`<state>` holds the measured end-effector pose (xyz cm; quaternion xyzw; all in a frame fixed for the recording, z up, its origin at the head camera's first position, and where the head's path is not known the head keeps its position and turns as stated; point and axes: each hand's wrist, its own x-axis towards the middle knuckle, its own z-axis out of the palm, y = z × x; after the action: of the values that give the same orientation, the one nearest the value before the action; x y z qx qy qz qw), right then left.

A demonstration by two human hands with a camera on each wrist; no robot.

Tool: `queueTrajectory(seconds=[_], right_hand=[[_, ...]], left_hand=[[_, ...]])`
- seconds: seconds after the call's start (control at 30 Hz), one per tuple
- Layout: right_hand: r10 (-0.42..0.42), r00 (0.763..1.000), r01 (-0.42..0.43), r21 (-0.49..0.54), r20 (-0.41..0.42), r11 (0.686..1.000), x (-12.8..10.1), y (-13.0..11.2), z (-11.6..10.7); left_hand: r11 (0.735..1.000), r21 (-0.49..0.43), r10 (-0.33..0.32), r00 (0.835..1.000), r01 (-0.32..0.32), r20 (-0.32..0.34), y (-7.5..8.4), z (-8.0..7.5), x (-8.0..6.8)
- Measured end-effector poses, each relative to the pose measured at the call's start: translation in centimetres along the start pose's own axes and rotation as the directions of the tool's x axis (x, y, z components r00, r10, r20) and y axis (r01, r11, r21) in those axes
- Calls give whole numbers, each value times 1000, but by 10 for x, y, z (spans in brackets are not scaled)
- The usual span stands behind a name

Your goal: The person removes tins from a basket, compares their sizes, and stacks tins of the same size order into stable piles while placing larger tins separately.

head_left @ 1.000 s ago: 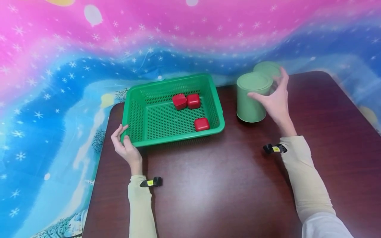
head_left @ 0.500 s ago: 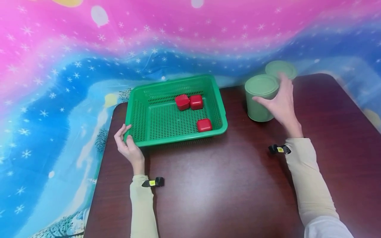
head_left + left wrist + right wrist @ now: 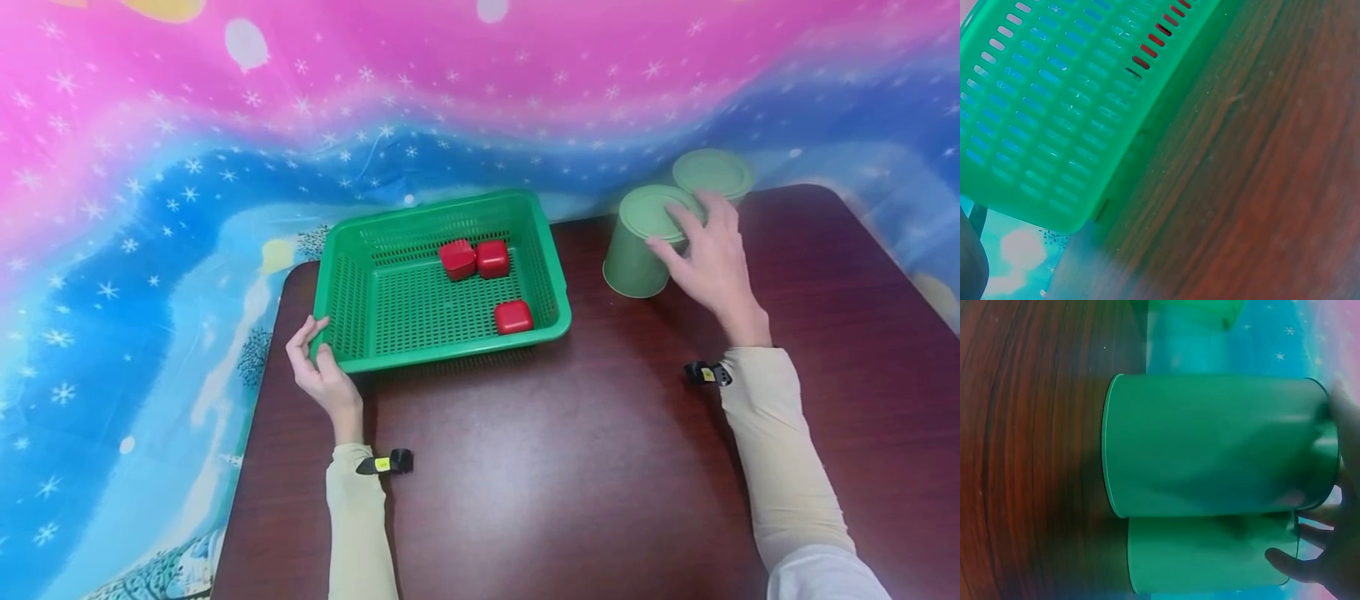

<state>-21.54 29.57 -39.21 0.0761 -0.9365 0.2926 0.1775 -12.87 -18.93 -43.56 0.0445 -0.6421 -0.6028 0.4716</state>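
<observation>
A green perforated plastic basket [image 3: 442,354] has its front left corner in my left hand [image 3: 324,379], with the thumb and fingers either side of the rim. Its side wall [image 3: 1054,112] fills much of the left wrist view; my left fingers are mostly hidden there. At the right, a green lidded can [image 3: 636,258] stands upright on the table. My right hand [image 3: 712,267] is spread at its top, index finger over the lid and thumb close to the near side. A second green can [image 3: 1210,553] stands right behind it, its lid [image 3: 712,173] showing past my fingers.
Three red rounded blocks are in the basket: a left one [image 3: 457,259], one beside it [image 3: 492,259] and a front one [image 3: 513,317]. The brown table [image 3: 510,475] ends at a snowflake-patterned cloth backdrop [image 3: 450,100] behind.
The near can's base has shifted left and slightly back, so the can now stands straight. My right index finger has come forward over its lid. The left hand keeps its grip on the basket.
</observation>
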Motion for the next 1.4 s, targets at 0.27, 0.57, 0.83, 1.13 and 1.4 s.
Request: queueTrajectory(seconds=[0.27,0.57,0.83,1.13,1.4], right_hand=[[-20,994,10,-94,-108,996,-1,-7,-5],[-93,936,-9,-286,-340,958,-4,-15,-3],[-29,933,-42,-189,-357,981,0,6,-3],[-4,964,-15,-72,-264,997,23,30,-5],[63,969,-64,1,-238,998,39,-3,-7]], left_hand=[[1000,9,4,1000,-4,6,0,-1,0],[1000,-7,6,1000,-6,5,-1,0,1],[1000,-2,-8,1000,8,-14,-12,-2,1],[1000,-7,-2,1000,2,1,-2,-1,1],[1000,-17,24,1000,-24,6,-4,-1,1]])
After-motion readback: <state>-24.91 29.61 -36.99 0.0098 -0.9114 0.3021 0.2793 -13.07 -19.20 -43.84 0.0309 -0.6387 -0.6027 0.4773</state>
